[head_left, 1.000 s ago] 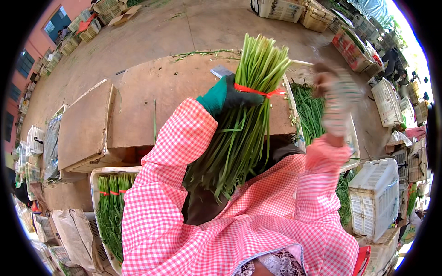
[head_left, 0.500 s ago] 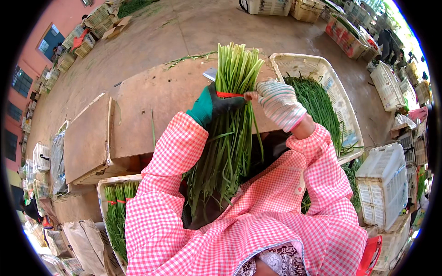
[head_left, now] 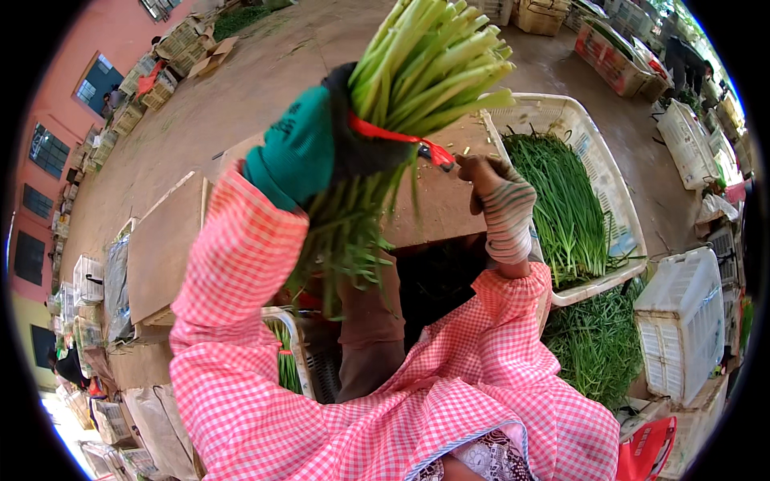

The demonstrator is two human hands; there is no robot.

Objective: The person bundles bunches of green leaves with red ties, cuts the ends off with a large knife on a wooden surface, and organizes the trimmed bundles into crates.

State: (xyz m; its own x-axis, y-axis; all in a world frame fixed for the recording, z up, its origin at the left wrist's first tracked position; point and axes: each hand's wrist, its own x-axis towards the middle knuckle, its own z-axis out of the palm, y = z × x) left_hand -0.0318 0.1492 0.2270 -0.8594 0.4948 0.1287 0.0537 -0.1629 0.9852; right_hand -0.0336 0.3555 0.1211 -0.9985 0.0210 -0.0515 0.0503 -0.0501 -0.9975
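My left hand, in a green and black glove, is wrapped round a thick bunch of chives. The bunch is lifted above the board and tilted, pale cut ends up and to the right, green leaves hanging below. A red tie circles the stalks beside my left hand, its end stretched toward my right hand. My right hand, in a striped glove with bare fingertips, is closed in a pinch at that end. A small dark object shows behind the tie; I cannot make out what it is.
A brown work board lies beneath the bunch. To its right, a white crate holds loose chives, with more greens below. Tied bunches stand in a crate at lower left. A white crate sits at far right.
The bunch has risen with my left hand and tilted to the right. My right hand has moved away from the stalks, and the tie's end now stretches out toward it.
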